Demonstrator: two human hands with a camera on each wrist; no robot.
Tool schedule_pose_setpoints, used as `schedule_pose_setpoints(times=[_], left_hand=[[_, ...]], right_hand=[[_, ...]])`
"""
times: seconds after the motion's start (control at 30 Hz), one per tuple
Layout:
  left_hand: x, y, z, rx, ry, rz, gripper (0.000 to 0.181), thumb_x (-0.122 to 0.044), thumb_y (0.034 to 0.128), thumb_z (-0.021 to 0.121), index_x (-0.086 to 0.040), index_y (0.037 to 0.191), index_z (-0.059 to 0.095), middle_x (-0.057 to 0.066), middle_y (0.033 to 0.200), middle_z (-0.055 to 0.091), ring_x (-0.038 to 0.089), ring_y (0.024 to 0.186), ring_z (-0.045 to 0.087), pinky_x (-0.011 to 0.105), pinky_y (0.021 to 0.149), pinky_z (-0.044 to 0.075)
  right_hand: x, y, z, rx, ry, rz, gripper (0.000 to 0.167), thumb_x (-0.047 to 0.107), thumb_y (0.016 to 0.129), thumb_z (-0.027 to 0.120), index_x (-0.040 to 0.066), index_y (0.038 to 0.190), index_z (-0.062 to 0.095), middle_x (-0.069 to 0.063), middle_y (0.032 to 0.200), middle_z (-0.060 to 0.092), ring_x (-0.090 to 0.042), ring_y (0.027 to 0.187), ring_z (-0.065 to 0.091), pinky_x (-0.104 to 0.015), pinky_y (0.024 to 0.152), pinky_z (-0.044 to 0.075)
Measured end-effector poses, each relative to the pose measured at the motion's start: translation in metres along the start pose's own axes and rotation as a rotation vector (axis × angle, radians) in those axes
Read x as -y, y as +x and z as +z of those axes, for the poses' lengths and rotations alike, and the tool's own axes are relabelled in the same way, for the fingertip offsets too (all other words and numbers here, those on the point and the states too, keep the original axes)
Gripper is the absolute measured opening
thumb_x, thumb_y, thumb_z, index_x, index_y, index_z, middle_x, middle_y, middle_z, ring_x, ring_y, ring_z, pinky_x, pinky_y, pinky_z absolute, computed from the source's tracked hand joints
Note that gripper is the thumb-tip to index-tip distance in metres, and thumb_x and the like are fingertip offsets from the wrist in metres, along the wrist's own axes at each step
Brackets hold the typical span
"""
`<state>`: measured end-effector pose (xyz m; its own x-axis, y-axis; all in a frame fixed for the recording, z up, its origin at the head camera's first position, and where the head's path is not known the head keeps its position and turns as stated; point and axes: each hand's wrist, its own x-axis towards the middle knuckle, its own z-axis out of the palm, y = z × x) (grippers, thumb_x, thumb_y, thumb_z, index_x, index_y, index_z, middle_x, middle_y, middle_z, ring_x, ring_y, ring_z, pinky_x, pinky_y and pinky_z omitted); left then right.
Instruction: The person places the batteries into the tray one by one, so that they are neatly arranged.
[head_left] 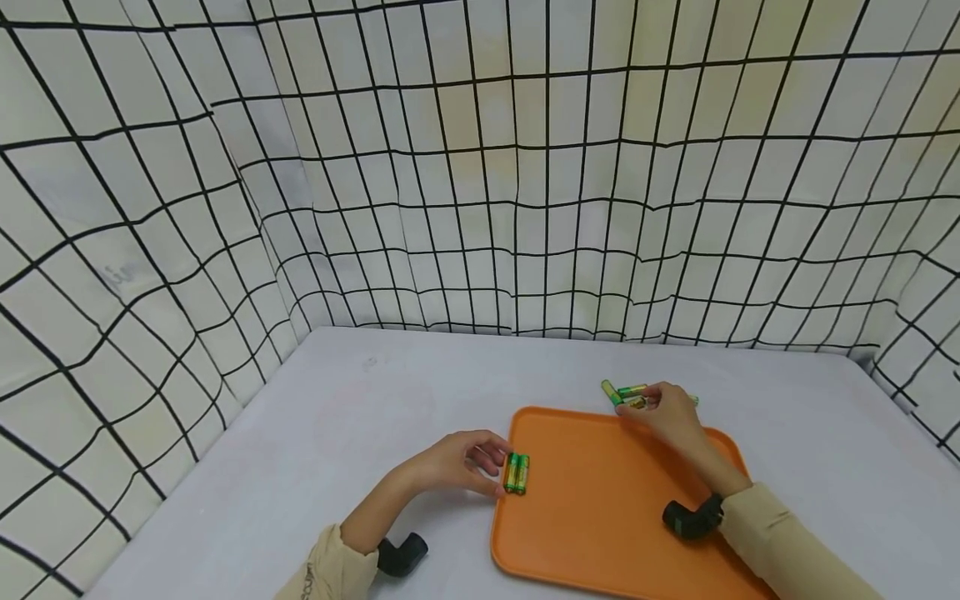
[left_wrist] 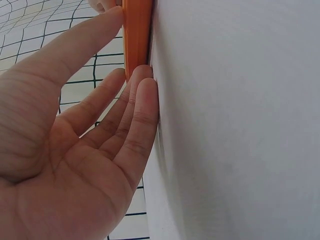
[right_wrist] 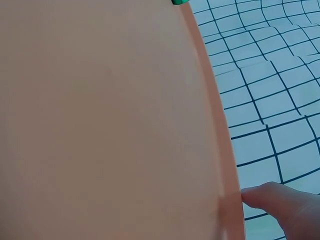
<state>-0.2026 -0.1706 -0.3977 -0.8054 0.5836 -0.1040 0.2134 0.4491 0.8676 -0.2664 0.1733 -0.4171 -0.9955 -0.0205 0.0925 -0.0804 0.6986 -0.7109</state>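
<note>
Two green-and-gold batteries (head_left: 517, 473) lie side by side on the orange tray (head_left: 600, 500), just inside its left rim. My left hand (head_left: 465, 462) is at that rim beside them, thumb and fingers apart and gently bent. In the left wrist view its thumb (left_wrist: 95, 35) reaches the tray's edge and the palm holds nothing. Beyond the tray's far rim, my right hand (head_left: 671, 414) is among several loose batteries (head_left: 611, 392), with one battery (head_left: 636, 402) between thumb and fingers. Whether it is gripped cannot be made out. The right wrist view shows one digit (right_wrist: 272, 197) by the rim.
The tray stands on a white-covered table (head_left: 375, 400). White walls with a black grid net (head_left: 480, 200) enclose the table at the back and sides. Black wrist devices (head_left: 402, 554) are worn near both beige sleeves.
</note>
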Motion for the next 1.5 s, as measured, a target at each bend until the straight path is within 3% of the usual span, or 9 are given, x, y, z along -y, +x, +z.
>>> schedule_pose_setpoints(times=[0.4, 0.9, 1.23, 1.5], left_hand=[[0.0001, -0.0003, -0.0007, 0.007, 0.01, 0.005, 0.048, -0.007, 0.0802, 0.079, 0.0, 0.124, 0.059, 0.009, 0.107, 0.062, 0.019, 0.097, 0.062, 0.019, 0.08, 0.05], [0.0013, 0.0008, 0.0016, 0.005, 0.013, -0.026, 0.048, -0.008, 0.0804, 0.08, -0.003, 0.124, 0.06, 0.004, 0.106, 0.062, 0.016, 0.096, 0.06, 0.019, 0.08, 0.05], [0.0021, 0.0016, 0.0023, 0.003, 0.022, -0.025, 0.048, -0.009, 0.0802, 0.08, -0.003, 0.124, 0.06, 0.004, 0.105, 0.062, 0.017, 0.096, 0.061, 0.019, 0.08, 0.05], [0.0011, 0.0007, 0.0012, 0.001, 0.024, -0.023, 0.049, -0.009, 0.08, 0.08, -0.003, 0.124, 0.06, 0.004, 0.105, 0.062, 0.016, 0.096, 0.061, 0.02, 0.08, 0.05]], right_hand=[[0.003, 0.0049, -0.0057, 0.069, -0.054, 0.035, 0.06, 0.033, 0.083, 0.076, -0.015, 0.113, 0.057, -0.023, 0.102, 0.058, -0.029, 0.088, 0.052, -0.04, 0.078, 0.047], [0.0036, 0.0057, -0.005, 0.065, -0.056, 0.046, 0.059, 0.032, 0.081, 0.077, -0.015, 0.111, 0.059, -0.024, 0.102, 0.06, -0.031, 0.09, 0.054, -0.041, 0.078, 0.048], [0.0004, 0.0051, -0.005, 0.039, -0.03, 0.043, 0.058, 0.032, 0.079, 0.078, -0.013, 0.11, 0.059, -0.021, 0.098, 0.059, -0.031, 0.091, 0.053, -0.035, 0.073, 0.046], [0.001, 0.0025, -0.006, 0.027, -0.006, 0.023, 0.06, 0.032, 0.08, 0.078, -0.014, 0.114, 0.058, -0.023, 0.1, 0.06, -0.031, 0.091, 0.056, -0.04, 0.076, 0.05]])
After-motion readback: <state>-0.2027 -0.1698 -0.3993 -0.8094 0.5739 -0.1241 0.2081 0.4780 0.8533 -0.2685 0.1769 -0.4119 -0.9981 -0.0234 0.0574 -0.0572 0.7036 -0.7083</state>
